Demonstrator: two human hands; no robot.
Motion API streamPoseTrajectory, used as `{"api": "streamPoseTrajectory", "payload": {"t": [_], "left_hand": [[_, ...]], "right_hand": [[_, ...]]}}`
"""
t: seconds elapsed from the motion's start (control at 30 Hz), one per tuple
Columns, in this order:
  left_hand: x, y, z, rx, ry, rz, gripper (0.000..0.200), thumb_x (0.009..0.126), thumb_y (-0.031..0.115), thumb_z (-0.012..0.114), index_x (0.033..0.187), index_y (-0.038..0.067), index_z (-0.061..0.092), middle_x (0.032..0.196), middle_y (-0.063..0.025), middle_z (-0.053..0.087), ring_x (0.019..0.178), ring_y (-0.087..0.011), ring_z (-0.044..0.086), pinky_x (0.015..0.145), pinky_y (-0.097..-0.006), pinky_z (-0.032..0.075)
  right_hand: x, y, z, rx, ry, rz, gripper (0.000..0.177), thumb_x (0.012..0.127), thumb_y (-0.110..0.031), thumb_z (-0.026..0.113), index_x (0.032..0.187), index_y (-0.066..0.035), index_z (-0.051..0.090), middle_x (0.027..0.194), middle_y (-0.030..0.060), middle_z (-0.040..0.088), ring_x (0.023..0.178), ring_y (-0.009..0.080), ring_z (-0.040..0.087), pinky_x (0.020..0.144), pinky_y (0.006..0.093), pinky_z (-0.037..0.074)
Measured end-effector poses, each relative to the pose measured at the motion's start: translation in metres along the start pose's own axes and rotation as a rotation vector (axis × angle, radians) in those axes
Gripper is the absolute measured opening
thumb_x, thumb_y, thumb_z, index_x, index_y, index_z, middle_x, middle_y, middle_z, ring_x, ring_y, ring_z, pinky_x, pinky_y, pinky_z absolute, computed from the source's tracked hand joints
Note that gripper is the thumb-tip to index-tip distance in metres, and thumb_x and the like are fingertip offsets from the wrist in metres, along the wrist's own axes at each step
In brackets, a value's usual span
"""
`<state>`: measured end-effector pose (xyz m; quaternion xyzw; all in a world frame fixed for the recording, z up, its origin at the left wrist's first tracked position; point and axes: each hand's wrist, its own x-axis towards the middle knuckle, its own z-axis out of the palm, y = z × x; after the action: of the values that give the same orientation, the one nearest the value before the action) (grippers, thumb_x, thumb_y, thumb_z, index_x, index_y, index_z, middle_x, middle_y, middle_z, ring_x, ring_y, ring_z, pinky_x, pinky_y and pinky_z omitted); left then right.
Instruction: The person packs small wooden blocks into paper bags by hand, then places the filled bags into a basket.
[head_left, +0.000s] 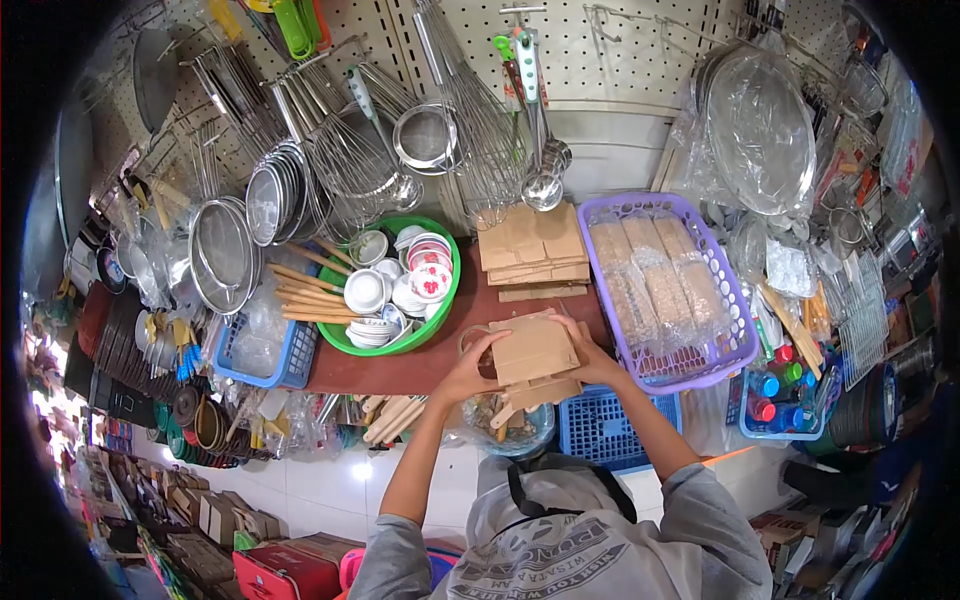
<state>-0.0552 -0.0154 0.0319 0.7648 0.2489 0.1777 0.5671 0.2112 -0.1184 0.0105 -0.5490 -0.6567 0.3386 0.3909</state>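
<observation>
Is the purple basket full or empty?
Full: the purple basket holds clear-wrapped brown packs lying side by side, covering nearly all of its floor.

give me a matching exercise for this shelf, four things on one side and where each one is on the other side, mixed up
Things
1. small bowls
2. wrapped packs
3. front brown boards
4. ladles

Places
A. hanging on the pegboard
B. in the purple basket
C. held between the left hand and the right hand
D. in the green basin

Pairs: 1-D, 2-B, 3-C, 4-A
</observation>
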Motion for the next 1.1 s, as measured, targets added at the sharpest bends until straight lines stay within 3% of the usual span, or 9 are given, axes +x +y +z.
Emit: {"api": "streamPoseTrajectory", "payload": {"t": [0.07, 0.17, 0.37, 0.67, 0.87, 0.97, 1.1], "left_hand": [[0.005, -0.007, 0.001, 0.22, 0.024, 0.025, 0.091, 0.065, 0.006, 0.087, 0.144, 0.013, 0.044, 0.145, -0.0089, 0.045, 0.132, -0.0223, 0.044, 0.11, -0.0371, 0.039], [0.012, -0.014, 0.011, 0.013, 0.028, 0.001, 0.093, 0.062, -0.002, 0.081, 0.146, 0.016, 0.044, 0.143, -0.0122, 0.045, 0.13, -0.0299, 0.047, 0.11, -0.0399, 0.039], [0.028, -0.015, 0.009, 0.393, 0.184, 0.138, 0.081, 0.069, -0.008, 0.071, 0.143, 0.017, 0.048, 0.142, -0.0158, 0.048, 0.133, -0.0332, 0.045, 0.111, -0.0414, 0.036], [0.052, -0.056, -0.001, 0.467, 0.238, 0.109, 0.079, 0.072, 0.003, 0.073, 0.144, 0.02, 0.047, 0.142, -0.0203, 0.048, 0.131, -0.037, 0.047, 0.109, -0.0435, 0.037], [0.056, -0.048, 0.002, 0.426, 0.257, 0.062, 0.084, 0.071, 0.006, 0.074, 0.147, 0.027, 0.044, 0.145, -0.0216, 0.045, 0.131, -0.0379, 0.048, 0.108, -0.046, 0.039], [0.058, -0.067, 0.002, 0.533, 0.267, 0.055, 0.088, 0.071, 0.008, 0.076, 0.149, 0.029, 0.04, 0.145, -0.0212, 0.046, 0.128, -0.0396, 0.049, 0.107, -0.0477, 0.038], [0.051, -0.054, 0.0, 0.552, 0.246, 0.058, 0.091, 0.071, 0.006, 0.076, 0.15, 0.028, 0.038, 0.144, -0.0204, 0.044, 0.126, -0.0408, 0.048, 0.107, -0.048, 0.038]], "right_hand": [[-0.004, 0.008, 0.003, -0.002, 0.028, 0.095, 0.101, 0.065, -0.022, 0.086, 0.148, -0.012, 0.029, 0.147, 0.0165, 0.037, 0.138, 0.0357, 0.032, 0.115, 0.0457, 0.029], [-0.006, 0.014, 0.01, 0.037, 0.135, 0.037, 0.096, 0.068, -0.02, 0.083, 0.147, -0.011, 0.03, 0.148, 0.017, 0.036, 0.138, 0.0366, 0.033, 0.114, 0.045, 0.03], [0.008, 0.041, 0.026, -0.028, 0.314, -0.061, 0.084, 0.073, -0.019, 0.081, 0.144, -0.009, 0.038, 0.135, 0.0205, 0.048, 0.127, 0.0372, 0.046, 0.11, 0.0419, 0.035], [0.028, 0.028, 0.016, -0.094, 0.326, -0.009, 0.069, 0.08, -0.015, 0.075, 0.142, -0.007, 0.046, 0.141, 0.0172, 0.051, 0.132, 0.0312, 0.048, 0.111, 0.0388, 0.038], [0.033, 0.016, 0.008, -0.213, 0.261, 0.167, 0.069, 0.082, -0.01, 0.069, 0.146, -0.018, 0.043, 0.142, 0.0154, 0.051, 0.129, 0.0346, 0.05, 0.107, 0.0425, 0.043], [0.033, 0.024, 0.009, -0.281, 0.225, 0.181, 0.077, 0.079, -0.013, 0.074, 0.148, -0.022, 0.041, 0.143, 0.015, 0.051, 0.129, 0.0359, 0.05, 0.109, 0.0424, 0.041], [0.029, 0.024, 0.009, -0.372, 0.201, 0.18, 0.083, 0.076, -0.011, 0.075, 0.15, -0.024, 0.039, 0.147, 0.015, 0.046, 0.135, 0.0383, 0.041, 0.111, 0.0422, 0.038]]}}
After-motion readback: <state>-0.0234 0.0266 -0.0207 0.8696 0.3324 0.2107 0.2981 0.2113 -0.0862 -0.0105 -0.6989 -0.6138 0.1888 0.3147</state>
